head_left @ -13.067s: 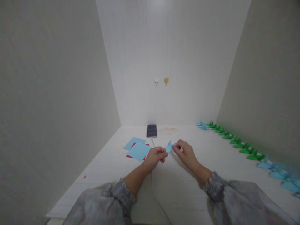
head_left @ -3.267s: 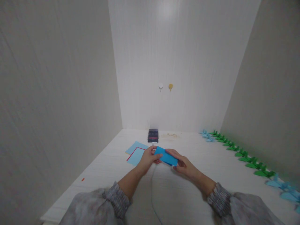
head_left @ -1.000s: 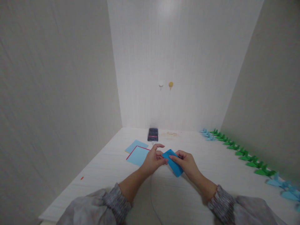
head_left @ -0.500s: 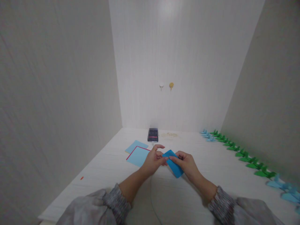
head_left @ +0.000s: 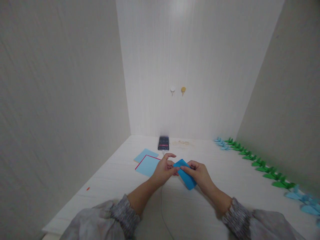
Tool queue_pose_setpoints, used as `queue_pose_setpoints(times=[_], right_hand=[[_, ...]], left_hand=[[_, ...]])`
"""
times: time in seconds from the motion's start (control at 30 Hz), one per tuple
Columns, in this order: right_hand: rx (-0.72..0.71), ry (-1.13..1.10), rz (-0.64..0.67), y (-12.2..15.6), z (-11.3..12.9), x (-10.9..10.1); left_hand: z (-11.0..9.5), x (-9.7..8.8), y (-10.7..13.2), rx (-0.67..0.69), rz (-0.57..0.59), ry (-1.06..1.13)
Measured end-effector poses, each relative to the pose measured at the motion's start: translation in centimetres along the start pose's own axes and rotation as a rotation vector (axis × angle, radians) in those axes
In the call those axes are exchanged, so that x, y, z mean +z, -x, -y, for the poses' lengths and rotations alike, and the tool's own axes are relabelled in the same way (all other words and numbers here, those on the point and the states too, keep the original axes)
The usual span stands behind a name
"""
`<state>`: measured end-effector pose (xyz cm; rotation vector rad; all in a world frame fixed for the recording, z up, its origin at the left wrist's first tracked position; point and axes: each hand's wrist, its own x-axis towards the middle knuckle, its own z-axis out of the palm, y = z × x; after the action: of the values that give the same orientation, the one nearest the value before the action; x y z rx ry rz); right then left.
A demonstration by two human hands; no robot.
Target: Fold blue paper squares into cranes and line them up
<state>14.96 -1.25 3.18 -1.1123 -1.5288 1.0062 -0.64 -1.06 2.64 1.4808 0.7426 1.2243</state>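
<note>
A folded piece of blue origami paper [head_left: 188, 180] is held between my two hands, tilted above the table. My left hand [head_left: 163, 170] pinches its left corner with the thumb, while the index finger arches free above. On the other side, my right hand [head_left: 200, 172] grips the paper's right edge, thumb on top and fingers behind it. Left of my left hand lie light blue paper sheets; the nearer sheet [head_left: 147, 166] has a red border along two edges, and another sheet [head_left: 145, 154] sits partly under it.
A phone [head_left: 163, 143] stands at the back of the white table [head_left: 120, 186], its cable [head_left: 162, 206] running toward me. Folded green paper figures [head_left: 260, 164] and light blue ones [head_left: 296, 194] line the right side. A small orange scrap [head_left: 88, 188] lies at left. Two hooks are on the back wall.
Both hands keep the same hold on the blue paper, with barely any movement. The whole view has shifted very slightly.
</note>
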Motion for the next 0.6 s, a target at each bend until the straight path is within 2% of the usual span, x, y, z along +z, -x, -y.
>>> queue_pose_setpoints(times=[0.3, 0.6], right_hand=[[0.011, -0.001, 0.015, -0.14, -0.03, -0.02], [0.017, -0.126, 0.19, 0.17, 0.64, -0.15]], left_hand=[[-0.07, 0.11, -0.08, -0.018, -0.008, -0.037], [0.34, -0.06, -0.13, -0.024, 0.035, -0.061]])
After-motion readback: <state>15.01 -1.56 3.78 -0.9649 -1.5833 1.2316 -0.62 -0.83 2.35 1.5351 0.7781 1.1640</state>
